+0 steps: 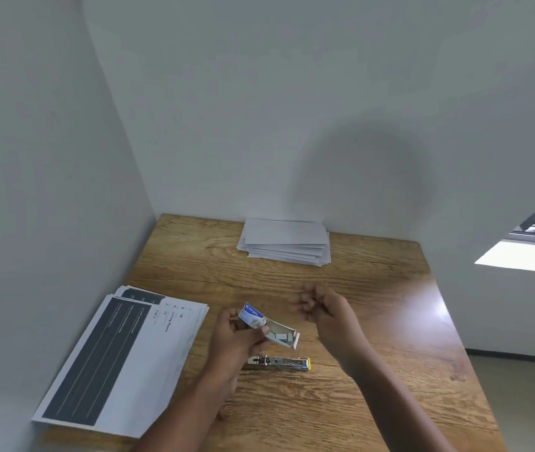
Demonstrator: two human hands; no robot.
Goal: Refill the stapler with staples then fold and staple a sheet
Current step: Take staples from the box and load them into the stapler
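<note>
My left hand [238, 337] grips a small blue-and-white staple box [253, 316] above the table. Its inner tray [284, 336] is slid out to the right, and grey staple strips show inside. My right hand [321, 308] hovers just right of the box with its fingers curled together, blurred; whether it pinches a staple strip cannot be told. A metal stapler with a yellow end [281, 362] lies on the wooden table [373, 321] below the box, untouched by either hand.
A stack of printed sheets with dark bands [123, 360] lies at the table's left edge, overhanging the front. A pile of folded white sheets [285, 241] sits at the back near the wall. Walls close in at the left and back.
</note>
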